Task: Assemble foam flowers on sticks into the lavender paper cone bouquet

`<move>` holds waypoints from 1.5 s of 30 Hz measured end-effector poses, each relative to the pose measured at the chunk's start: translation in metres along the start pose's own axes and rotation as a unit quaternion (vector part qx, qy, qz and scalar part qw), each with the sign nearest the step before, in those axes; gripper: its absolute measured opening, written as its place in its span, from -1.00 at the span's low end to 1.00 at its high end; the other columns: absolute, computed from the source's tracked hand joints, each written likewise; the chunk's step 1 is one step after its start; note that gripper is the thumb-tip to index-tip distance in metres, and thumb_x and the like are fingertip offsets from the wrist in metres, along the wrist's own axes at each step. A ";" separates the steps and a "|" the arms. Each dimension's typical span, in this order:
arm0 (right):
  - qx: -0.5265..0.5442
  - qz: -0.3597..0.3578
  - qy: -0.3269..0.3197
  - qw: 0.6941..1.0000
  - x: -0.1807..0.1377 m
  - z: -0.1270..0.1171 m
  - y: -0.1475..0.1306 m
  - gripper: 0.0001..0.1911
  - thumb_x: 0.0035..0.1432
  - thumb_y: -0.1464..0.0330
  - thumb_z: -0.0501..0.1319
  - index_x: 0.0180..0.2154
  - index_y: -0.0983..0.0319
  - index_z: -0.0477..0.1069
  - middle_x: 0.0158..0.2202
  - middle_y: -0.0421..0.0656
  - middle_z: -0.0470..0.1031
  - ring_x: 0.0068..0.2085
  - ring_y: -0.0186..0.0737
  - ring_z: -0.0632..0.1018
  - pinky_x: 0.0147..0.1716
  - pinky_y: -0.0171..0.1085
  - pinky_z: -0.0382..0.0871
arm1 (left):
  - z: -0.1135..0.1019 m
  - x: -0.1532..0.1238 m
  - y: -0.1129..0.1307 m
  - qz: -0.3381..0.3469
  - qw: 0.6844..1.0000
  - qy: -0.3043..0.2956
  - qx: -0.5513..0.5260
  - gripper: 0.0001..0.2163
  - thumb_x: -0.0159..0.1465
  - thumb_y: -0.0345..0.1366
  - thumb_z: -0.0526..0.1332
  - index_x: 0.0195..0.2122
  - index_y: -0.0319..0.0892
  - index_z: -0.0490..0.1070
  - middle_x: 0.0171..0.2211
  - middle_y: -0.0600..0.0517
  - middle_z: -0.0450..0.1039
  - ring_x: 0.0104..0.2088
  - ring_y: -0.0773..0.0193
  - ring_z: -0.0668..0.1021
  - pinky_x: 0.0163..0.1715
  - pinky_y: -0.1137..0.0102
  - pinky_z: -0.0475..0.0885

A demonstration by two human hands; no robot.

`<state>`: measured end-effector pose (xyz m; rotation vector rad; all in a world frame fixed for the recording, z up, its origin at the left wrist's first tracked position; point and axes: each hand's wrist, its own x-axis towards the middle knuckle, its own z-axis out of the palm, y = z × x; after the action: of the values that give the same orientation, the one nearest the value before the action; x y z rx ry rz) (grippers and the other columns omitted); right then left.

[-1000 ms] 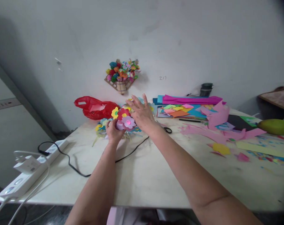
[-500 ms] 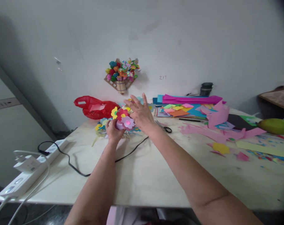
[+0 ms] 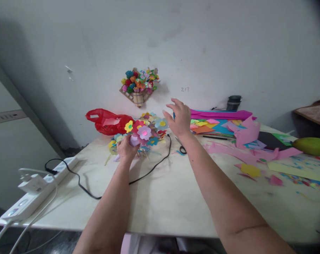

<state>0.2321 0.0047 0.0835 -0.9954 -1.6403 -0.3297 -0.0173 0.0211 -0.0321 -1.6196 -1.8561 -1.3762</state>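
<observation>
My left hand (image 3: 127,149) is closed around a bunch of paper flowers, its fingers on a lilac part below the blooms. Yellow, red and lilac paper flowers (image 3: 144,133) face me above that hand. More paper flowers in pale blue and yellow (image 3: 161,123) spread behind and to the right. Raised over the table, my right hand (image 3: 180,118) is empty with its fingers apart, in front of the coloured paper stack. Black-handled scissors (image 3: 182,150) lie just below it, partly hidden by the right forearm.
A red plastic bag (image 3: 107,121) sits behind the flowers. A black cord (image 3: 152,171) crosses the table from a white power strip (image 3: 37,190). Pink paper scraps (image 3: 244,151), magenta sheets (image 3: 223,115) and a green mango-like fruit (image 3: 312,146) lie at right. A flower basket (image 3: 138,97) hangs on the wall.
My right hand has moved off the paper flowers, to the right and slightly up. The left hand still holds the bunch in about the same place.
</observation>
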 end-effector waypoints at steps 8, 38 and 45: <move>0.241 0.278 -0.138 0.920 -0.013 0.015 0.040 -0.48 0.12 -0.07 0.02 -0.31 0.22 0.45 -0.26 -0.08 0.54 -0.26 -0.14 0.54 -0.16 -0.12 0.38 | -0.006 -0.001 0.006 -0.011 0.999 -0.017 0.041 -0.54 -0.07 -0.02 0.32 -0.13 -0.05 0.44 -0.14 -0.05 0.48 -0.23 0.06 0.53 -0.33 0.30 0.34; 0.258 0.189 -0.053 0.946 -0.019 0.038 -0.001 -0.69 -0.05 0.08 0.23 -0.44 0.20 0.39 -0.36 -0.20 0.47 -0.25 -0.20 0.45 -0.18 -0.22 0.29 | -0.007 -0.003 0.005 0.007 0.997 -0.064 -0.044 -0.48 0.02 -0.08 0.34 0.03 -0.06 0.38 -0.11 -0.01 0.51 -0.15 0.11 0.53 -0.22 0.35 0.34; 0.388 0.218 -0.022 0.895 -0.022 0.048 0.003 -0.67 -0.01 0.08 0.21 -0.38 0.21 0.49 -0.24 -0.18 0.51 -0.16 -0.20 0.48 -0.11 -0.23 0.30 | -0.004 -0.005 0.003 0.030 0.997 -0.048 -0.050 -0.49 0.02 -0.11 0.34 0.02 -0.06 0.38 -0.09 -0.03 0.50 -0.13 0.10 0.52 -0.20 0.34 0.33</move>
<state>0.2026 0.0288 0.0469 -0.7064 -1.3414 0.6223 -0.0146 0.0150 -0.0325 -1.8044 -1.8010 -1.4091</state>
